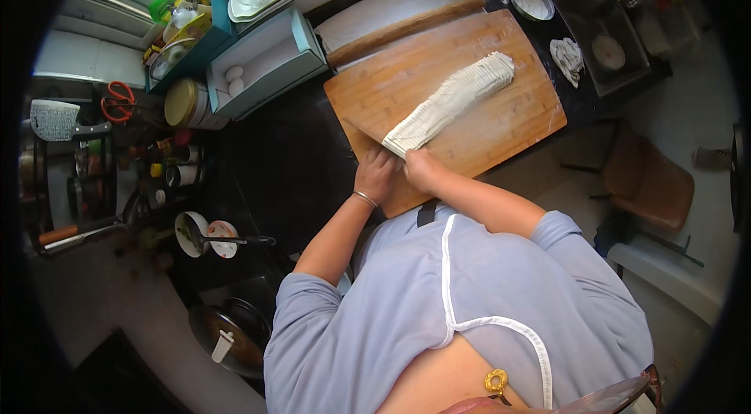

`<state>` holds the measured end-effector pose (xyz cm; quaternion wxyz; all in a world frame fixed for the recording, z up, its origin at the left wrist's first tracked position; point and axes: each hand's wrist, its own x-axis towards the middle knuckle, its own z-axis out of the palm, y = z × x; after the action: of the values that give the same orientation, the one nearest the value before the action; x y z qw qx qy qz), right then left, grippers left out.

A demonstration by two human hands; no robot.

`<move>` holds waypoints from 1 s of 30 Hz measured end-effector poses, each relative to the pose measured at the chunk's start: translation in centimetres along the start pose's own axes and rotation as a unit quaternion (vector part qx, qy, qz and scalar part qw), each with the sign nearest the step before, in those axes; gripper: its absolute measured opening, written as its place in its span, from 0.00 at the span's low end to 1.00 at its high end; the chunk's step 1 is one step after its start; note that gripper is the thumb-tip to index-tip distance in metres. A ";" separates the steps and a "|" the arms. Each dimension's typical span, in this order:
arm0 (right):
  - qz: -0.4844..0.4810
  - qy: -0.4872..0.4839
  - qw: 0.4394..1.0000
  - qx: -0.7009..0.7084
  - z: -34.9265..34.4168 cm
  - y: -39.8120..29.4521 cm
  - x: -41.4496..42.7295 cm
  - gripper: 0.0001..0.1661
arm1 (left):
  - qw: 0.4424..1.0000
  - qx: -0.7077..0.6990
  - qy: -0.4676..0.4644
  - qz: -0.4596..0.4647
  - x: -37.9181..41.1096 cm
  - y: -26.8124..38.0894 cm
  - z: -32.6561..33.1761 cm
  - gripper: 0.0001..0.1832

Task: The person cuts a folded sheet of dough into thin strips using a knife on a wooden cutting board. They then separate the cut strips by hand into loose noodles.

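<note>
A long folded strip of pale dough, cut crosswise into many thin slices, lies diagonally on a wooden board. My right hand is closed at the strip's near end, apparently around the handle of a knife. The thin dark blade points to the upper left, seen almost edge-on; the handle is hidden. My left hand, with a bracelet at the wrist, rests on the board just beside it, fingers bent; whatever lies under them is hidden. Flour dusts the board around the dough.
Beyond the board lie a wooden rolling pin and a pale cloth. At right are a bowl of flour, a crumpled cloth and a sink. A box with two eggs stands left.
</note>
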<state>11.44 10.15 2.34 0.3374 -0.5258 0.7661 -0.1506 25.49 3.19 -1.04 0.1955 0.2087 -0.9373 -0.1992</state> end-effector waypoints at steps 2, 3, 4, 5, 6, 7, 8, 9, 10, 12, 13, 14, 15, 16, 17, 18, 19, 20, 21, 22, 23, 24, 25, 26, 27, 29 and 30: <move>-0.007 0.030 0.999 0.021 0.4 0.1 0.9 0.12 | 0.999 -0.006 0.044 0.017 0.2 0.1 0.2 0.18; -0.017 0.027 0.999 0.027 0.2 0.1 1.0 0.12 | 0.999 -0.008 0.045 0.021 0.1 0.0 0.1 0.18; -0.027 0.024 0.999 0.034 -0.3 0.2 0.9 0.12 | 0.999 -0.010 0.046 0.025 -0.1 -0.3 0.2 0.18; -0.036 0.020 0.998 0.040 -0.6 0.3 0.8 0.13 | 0.998 -0.012 0.047 0.029 -0.2 -0.5 0.2 0.18; -0.029 0.011 0.999 0.030 -0.7 0.4 0.4 0.13 | 0.999 -0.010 0.045 0.022 -0.4 -0.5 0.3 0.18; -0.033 0.007 0.999 0.025 -0.8 0.5 -0.1 0.12 | 0.999 -0.009 0.042 0.015 -0.6 -0.5 0.4 0.18; -0.036 0.004 0.999 0.020 -1.0 0.6 -0.7 0.12 | 0.999 -0.007 0.039 0.008 -0.8 -0.5 0.5 0.18; -0.040 0.003 0.999 0.016 -1.4 0.5 -1.1 0.12 | 0.999 -0.007 0.035 0.006 -0.7 -0.5 0.4 0.18; -0.031 -0.015 0.999 0.000 -1.5 0.3 -1.3 0.12 | 1.000 -0.006 0.030 0.005 -0.6 -0.4 0.4 0.18; -0.013 -0.050 0.998 -0.031 -1.6 -0.2 -1.5 0.12 | 1.000 -0.010 0.014 -0.001 -0.5 -0.2 0.1 0.18; -0.003 -0.047 0.998 -0.029 -1.5 -0.4 -1.4 0.12 | 1.000 -0.014 0.003 -0.005 -0.4 -0.2 -0.1 0.18; 0.006 -0.045 0.999 -0.028 -1.3 -0.5 -1.2 0.12 | 1.000 -0.018 -0.008 -0.010 -0.4 -0.2 -0.1 0.18; 0.014 -0.044 0.999 -0.024 -1.1 -0.6 -1.1 0.13 | 1.000 -0.015 0.000 -0.006 -0.4 -0.2 -0.2 0.18; 0.006 -0.028 1.000 -0.009 -0.9 -0.8 -0.8 0.13 | 1.000 -0.012 0.008 -0.002 -0.4 -0.2 -0.2 0.18; -0.002 -0.013 1.000 0.005 -0.9 -0.9 -0.3 0.13 | 1.000 -0.008 0.016 0.002 -0.4 -0.1 -0.2 0.18; -0.010 0.004 1.000 0.020 -0.8 -0.9 0.1 0.13 | 0.999 0.004 0.030 0.010 -0.4 -0.2 -0.1 0.18; -0.019 0.011 0.999 0.028 -0.5 -0.4 0.3 0.13 | 0.999 0.016 0.043 0.020 -0.4 -0.2 -0.1 0.18; -0.028 0.018 0.999 0.036 -0.1 0.3 0.5 0.13 | 0.998 0.028 0.056 0.029 -0.4 -0.3 0.0 0.18; -0.038 0.021 0.998 0.043 -0.4 0.2 0.4 0.13 | 0.998 0.026 0.060 0.019 -0.6 -0.2 0.0 0.17; -0.042 0.011 0.999 0.032 -0.7 0.2 0.1 0.12 | 0.998 0.024 0.064 0.009 -0.8 -0.1 0.1 0.17; -0.046 0.001 0.999 0.021 -1.0 0.2 -0.5 0.12 | 0.997 0.021 0.068 0.000 -0.9 -0.1 0.2 0.16; -0.050 -0.009 0.999 0.010 -1.6 -0.2 -1.1 0.11 | 0.997 0.022 0.067 0.000 -0.9 0.0 0.2 0.15; -0.049 -0.020 0.999 0.001 -1.8 -0.4 -1.6 0.11 | 0.998 0.022 0.067 0.000 -0.9 0.1 0.1 0.14; -0.049 -0.031 0.998 -0.008 -1.9 -0.5 -2.0 0.11 | 0.998 0.023 0.067 0.000 -1.0 0.1 0.1 0.13; -0.046 -0.037 0.998 -0.017 -2.2 -0.5 -2.2 0.11 | 0.998 0.018 0.057 -0.005 -0.9 0.1 0.1 0.13; -0.011 -0.054 0.998 -0.026 -0.7 0.3 -1.4 0.12 | 0.999 0.007 0.038 -0.016 -0.9 0.2 0.1 0.14; 0.006 -0.065 0.997 -0.031 -0.5 0.1 -1.1 0.13 | 0.999 0.007 0.040 -0.015 -1.1 0.0 0.3 0.14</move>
<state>11.30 11.13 3.06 0.3708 -0.5401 0.7501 -0.0903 26.28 3.82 -1.58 0.2280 0.2317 -0.9270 -0.1872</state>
